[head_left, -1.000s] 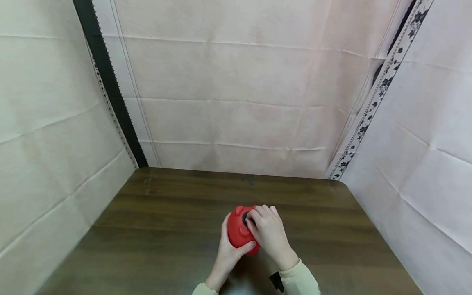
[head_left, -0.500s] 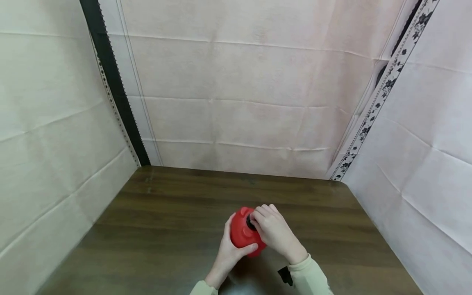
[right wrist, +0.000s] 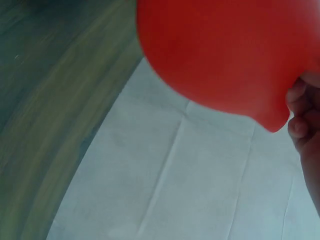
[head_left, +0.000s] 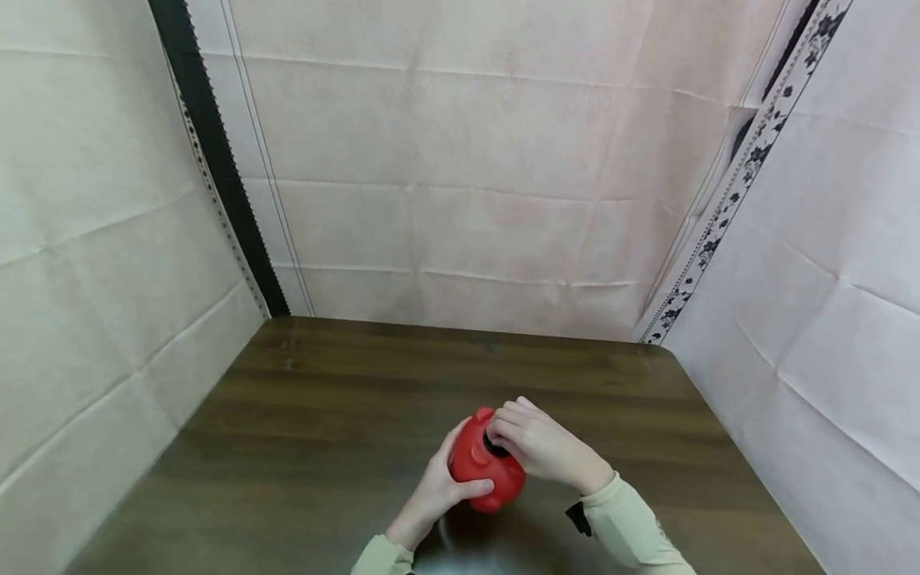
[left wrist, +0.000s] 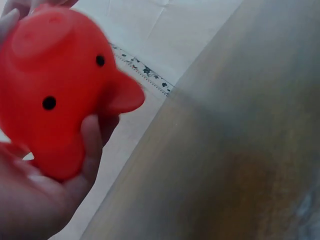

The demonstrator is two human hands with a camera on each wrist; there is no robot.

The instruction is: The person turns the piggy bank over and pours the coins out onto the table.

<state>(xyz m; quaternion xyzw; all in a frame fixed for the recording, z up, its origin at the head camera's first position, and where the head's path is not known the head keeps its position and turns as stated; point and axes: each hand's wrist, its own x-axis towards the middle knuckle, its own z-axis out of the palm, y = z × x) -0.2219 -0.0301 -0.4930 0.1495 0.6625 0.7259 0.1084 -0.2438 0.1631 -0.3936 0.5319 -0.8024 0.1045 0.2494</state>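
Black plug (head_left: 494, 444) half-hidden under right hand (head_left: 541, 447), both grips around red pig (head_left: 483, 473).

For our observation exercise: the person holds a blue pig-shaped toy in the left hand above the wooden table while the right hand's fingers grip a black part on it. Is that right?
Not quite: the pig-shaped toy is red, not blue, as the head view shows. The rest holds: the left hand holds it above the wooden table while the right hand grips the black part.

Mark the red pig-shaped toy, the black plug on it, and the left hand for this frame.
red pig-shaped plastic toy (head_left: 480, 471): head view, on its rounded red body.
black plug (head_left: 492, 446): head view, on the dark rim under the right hand's fingers.
left hand (head_left: 434, 497): head view, on the palm.
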